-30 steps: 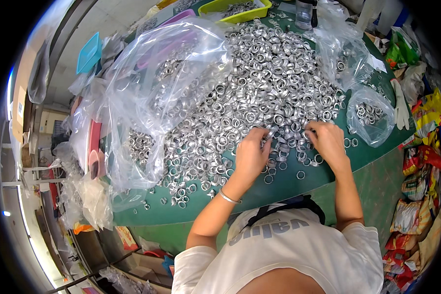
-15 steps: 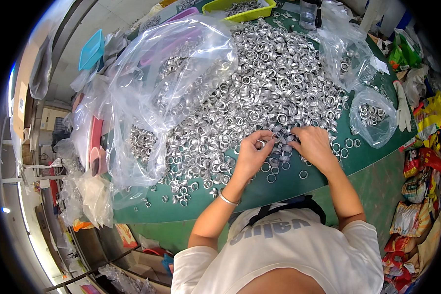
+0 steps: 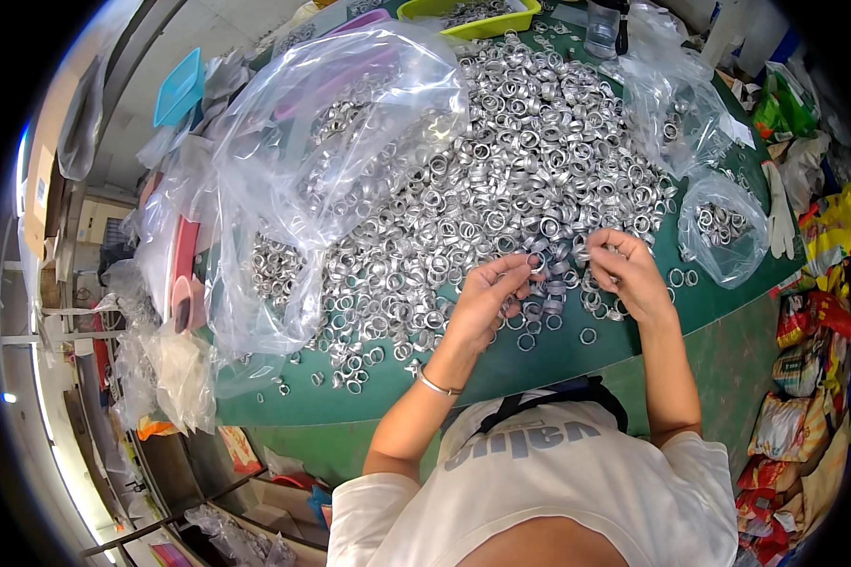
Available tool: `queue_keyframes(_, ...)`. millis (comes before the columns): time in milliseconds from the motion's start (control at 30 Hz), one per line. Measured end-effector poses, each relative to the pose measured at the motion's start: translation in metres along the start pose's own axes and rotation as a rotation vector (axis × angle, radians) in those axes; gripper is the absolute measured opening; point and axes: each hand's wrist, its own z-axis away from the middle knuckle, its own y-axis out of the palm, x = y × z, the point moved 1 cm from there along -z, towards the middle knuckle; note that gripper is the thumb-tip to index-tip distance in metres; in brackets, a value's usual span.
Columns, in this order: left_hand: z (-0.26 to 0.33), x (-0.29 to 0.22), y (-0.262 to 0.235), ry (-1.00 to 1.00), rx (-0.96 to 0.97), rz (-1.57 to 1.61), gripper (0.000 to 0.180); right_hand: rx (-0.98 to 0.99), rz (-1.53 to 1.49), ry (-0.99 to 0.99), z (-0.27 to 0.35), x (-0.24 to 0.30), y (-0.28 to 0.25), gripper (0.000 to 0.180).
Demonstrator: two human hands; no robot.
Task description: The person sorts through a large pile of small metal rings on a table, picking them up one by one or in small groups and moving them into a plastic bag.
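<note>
A large heap of silver metal rings [image 3: 525,142] covers much of the green table [image 3: 425,395]. My left hand [image 3: 487,298], with a bangle at its wrist, is closed at the heap's near edge and pinches a metal ring [image 3: 536,263] between thumb and forefinger. A short way to its right, my right hand [image 3: 633,279] has its fingers curled together over the rings. What lies between those fingertips, if anything, is too small to tell from the rings behind. Several loose rings [image 3: 588,335] lie on the table below the hands.
A big clear plastic bag [image 3: 284,180] drapes over the heap's left side. On the right are a small bag of rings [image 3: 723,227] and a white glove [image 3: 778,213]. A yellow-green tray [image 3: 473,24] and a bottle [image 3: 601,33] stand at the far edge.
My right hand has moved right, away from my left hand, and its fingers have curled in. The left hand has stayed near its place, still with a ring at its fingertips.
</note>
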Motion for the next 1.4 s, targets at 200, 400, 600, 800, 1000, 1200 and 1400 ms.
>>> queue_keyframes(200, 0.000, 0.003, -0.004, 0.090, -0.077, -0.029, 0.021, 0.027, -0.695, 0.079, -0.002, -0.014, -0.010, 0.013)
queue_keyframes(400, 0.004, 0.001, -0.021, 0.725, -0.436, -0.879, 0.022, -0.142, 0.539, -0.123, -0.007, -0.009, 0.008, 0.017)
queue_keyframes(600, 0.007, -0.001, -0.024, 0.749, -0.559, -1.028, 0.025, -0.095, 1.583, -0.358, -0.023, -0.031, 0.038, 0.008)
queue_keyframes(800, 0.009, 0.003, -0.017, 0.785, -0.505, -1.032, 0.023, -0.103, 1.744, -0.319, -0.040, -0.029, 0.054, 0.008)
queue_keyframes(1000, 0.016, 0.003, -0.015, 0.772, -0.483, -0.975, 0.021, -0.047, 1.094, -0.293, -0.035, -0.015, 0.019, 0.018)
queue_keyframes(1200, 0.019, 0.009, -0.013, 0.765, -0.463, -1.042, 0.022, -0.064, -0.266, 0.108, -0.019, -0.004, 0.000, 0.019)
queue_keyframes(1400, 0.029, 0.009, 0.002, 0.595, -0.329, -1.279, 0.030, 0.078, -0.456, 0.086, -0.016, -0.016, -0.008, 0.020)
